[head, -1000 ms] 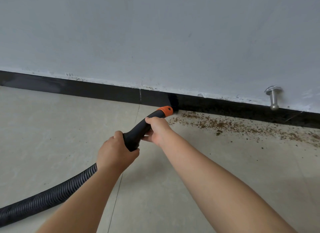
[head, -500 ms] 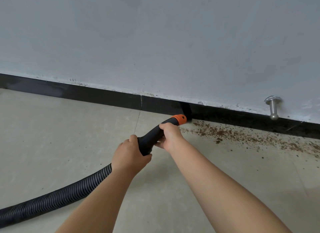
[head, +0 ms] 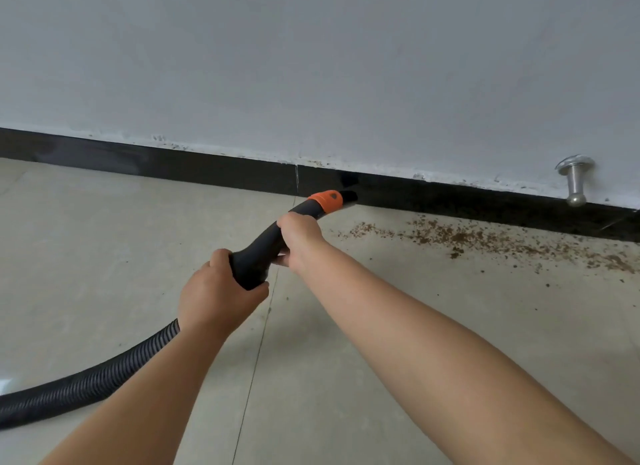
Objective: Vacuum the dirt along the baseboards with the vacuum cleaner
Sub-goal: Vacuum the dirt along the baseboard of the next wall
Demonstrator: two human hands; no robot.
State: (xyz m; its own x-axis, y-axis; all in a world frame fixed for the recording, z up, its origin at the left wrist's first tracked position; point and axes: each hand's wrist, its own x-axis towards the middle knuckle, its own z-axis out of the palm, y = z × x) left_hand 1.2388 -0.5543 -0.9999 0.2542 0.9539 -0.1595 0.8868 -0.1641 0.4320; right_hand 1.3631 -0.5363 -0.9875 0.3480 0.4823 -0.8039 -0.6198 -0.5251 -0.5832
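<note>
Beige floor tiles [head: 104,257] are met by a black baseboard [head: 173,167] under a grey wall [head: 311,66]. Brown dirt [head: 485,238] is scattered along the baseboard to the right, below a metal door stop [head: 574,182]. The vacuum handle [head: 263,250] is gripped by both hands: left hand [head: 216,296] wrapped round the rear end by the ribbed hose [head: 86,385], right hand [head: 299,236] curled round it further up, behind the orange collar [head: 325,201]. The nozzle tip [head: 349,197] is held right at the baseboard, just left of the dirt.

We see a ribbed black plastic hose [head: 86,383], a matt black handle [head: 263,248] with a smooth orange plastic collar [head: 325,201], a glossy black baseboard [head: 173,168], a brushed metal doorstop [head: 575,182], matt pale floor tiles [head: 104,239], a chalky painted wall [head: 311,66] and coarse brown dirt [head: 485,238].
</note>
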